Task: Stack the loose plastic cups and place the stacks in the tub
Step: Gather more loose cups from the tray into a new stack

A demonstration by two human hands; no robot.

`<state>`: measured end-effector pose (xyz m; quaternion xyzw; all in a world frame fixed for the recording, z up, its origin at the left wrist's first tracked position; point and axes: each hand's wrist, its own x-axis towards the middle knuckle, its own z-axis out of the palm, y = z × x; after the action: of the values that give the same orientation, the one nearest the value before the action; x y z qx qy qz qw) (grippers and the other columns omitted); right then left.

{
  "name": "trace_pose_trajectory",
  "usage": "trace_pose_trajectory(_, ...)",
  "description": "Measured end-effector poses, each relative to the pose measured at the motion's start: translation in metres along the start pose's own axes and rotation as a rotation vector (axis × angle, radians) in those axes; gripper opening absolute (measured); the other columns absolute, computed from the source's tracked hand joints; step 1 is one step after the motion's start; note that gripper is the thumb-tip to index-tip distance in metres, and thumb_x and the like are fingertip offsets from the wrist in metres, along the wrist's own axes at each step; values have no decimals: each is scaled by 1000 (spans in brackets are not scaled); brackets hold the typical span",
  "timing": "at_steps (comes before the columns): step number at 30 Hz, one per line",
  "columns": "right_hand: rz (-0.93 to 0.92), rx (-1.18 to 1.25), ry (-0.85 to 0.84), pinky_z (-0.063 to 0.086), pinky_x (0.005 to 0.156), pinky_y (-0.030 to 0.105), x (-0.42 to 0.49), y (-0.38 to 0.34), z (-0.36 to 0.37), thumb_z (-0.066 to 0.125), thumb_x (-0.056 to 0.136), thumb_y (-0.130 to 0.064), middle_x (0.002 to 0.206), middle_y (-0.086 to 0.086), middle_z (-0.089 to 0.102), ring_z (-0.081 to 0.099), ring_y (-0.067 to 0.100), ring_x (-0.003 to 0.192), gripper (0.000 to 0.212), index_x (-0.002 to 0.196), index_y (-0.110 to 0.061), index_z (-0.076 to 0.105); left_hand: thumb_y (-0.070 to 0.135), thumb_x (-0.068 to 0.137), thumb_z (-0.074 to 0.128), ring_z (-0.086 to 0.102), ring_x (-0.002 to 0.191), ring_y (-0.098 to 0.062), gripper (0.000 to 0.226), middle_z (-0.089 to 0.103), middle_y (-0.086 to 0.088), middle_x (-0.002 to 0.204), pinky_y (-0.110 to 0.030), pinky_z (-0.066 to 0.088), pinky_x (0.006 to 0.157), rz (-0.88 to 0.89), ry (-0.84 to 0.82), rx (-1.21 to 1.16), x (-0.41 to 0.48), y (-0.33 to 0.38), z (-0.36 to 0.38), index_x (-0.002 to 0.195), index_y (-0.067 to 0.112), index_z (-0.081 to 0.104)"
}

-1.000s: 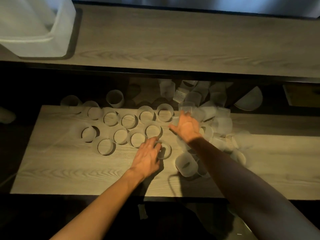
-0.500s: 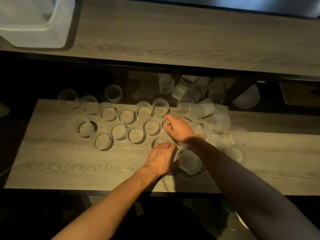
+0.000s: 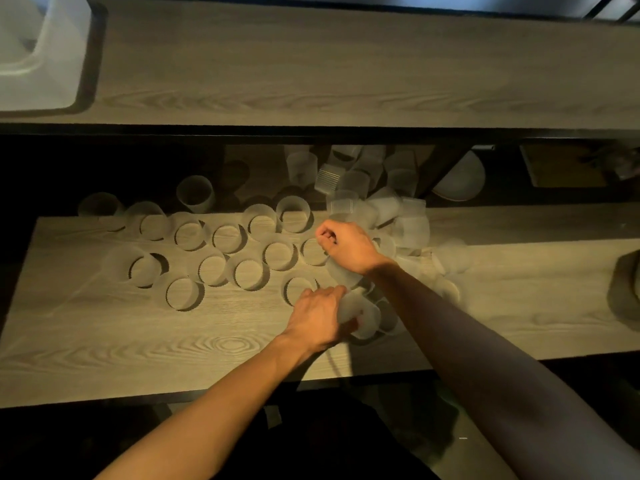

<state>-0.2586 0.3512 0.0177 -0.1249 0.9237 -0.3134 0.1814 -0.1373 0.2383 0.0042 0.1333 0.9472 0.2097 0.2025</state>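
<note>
We slid our left hand (image 3: 317, 318) round a tipped cup (image 3: 365, 320) | right hand (image 3: 349, 247) pinches the standing cup (image 3: 311, 252) left of it | stacking next.

Tub (image 3: 65, 64) far left on upper shelf (image 3: 346, 71), upright cups (image 3: 225, 237) left on lower board (image 3: 104, 341), jumbled cups (image 3: 408, 223) right

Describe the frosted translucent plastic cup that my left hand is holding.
The frosted translucent plastic cup is short and round, with milky see-through walls. It is tipped on its side, on or just above the pale wooden board, near the board's front. The left hand grips it, fingers curled round its wall; a fingertip shows through the plastic. Whether neighbouring cups touch it is unclear.
</note>
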Motion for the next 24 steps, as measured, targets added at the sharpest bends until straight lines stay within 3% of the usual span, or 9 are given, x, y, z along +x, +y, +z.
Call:
trace_pose_trajectory(3,18,31,33,54,85,42,-6,7,-9,57,97,-28,93,-9,68,63,14,89,10,99,-29,67,57,85,63,62,106,-20,59,64,2,121,-37,44,96,-27,7,-155,0,0,-11,133,26,50)
trace_pose_trajectory(8,61,94,80,55,84,33,-10,11,-18,59,98,-32,95,-13,66,62,6,89,10,104,-29,67,59,84,67,58,93,-7,66,58,10,113,-32,53,85,-39,200,-308,-6,-19,-35,138,27,47)
trace_pose_trajectory(11,68,64,31,49,75,29,-10,-3,-22,53,98,-52,92,-13,63,58,4,84,26,101,-30,65,51,83,74,56,97,-9,69,55,7,113,-29,49,85,-3,338,-240,-6,-38,-47,140,21,48)
trace_pose_trajectory(14,118,99,-162,51,77,35,-5,-21,-13,45,92,-72,93,-10,65,61,11,87,44,97,-34,66,38,82,78,58,101,-17,60,57,1,114,-36,48,87,48,400,-96,-11,-57,-50,133,19,53)
trace_pose_trajectory(18,46,134,-283,56,86,45,3,-45,11,62,94,-32,87,-3,71,67,15,81,14,94,-24,72,33,78,83,60,101,-25,51,55,-2,117,-39,50,83,95,417,42,-31,-81,-50,120,18,59)
trace_pose_trajectory(21,-22,58,-301,54,84,34,2,-66,26,60,95,-22,100,-3,70,65,14,91,18,107,-20,73,46,76,83,53,118,-28,55,45,-9,137,-42,49,97,11,484,17,-51,-94,-46,119,19,61)
trace_pose_trajectory(24,-94,-22,-296,52,84,28,1,-84,53,60,96,-19,108,-3,69,63,12,97,22,114,-22,72,50,73,83,42,134,-28,77,35,-10,151,-42,43,107,-175,508,-108,-70,-108,-44,136,19,50)
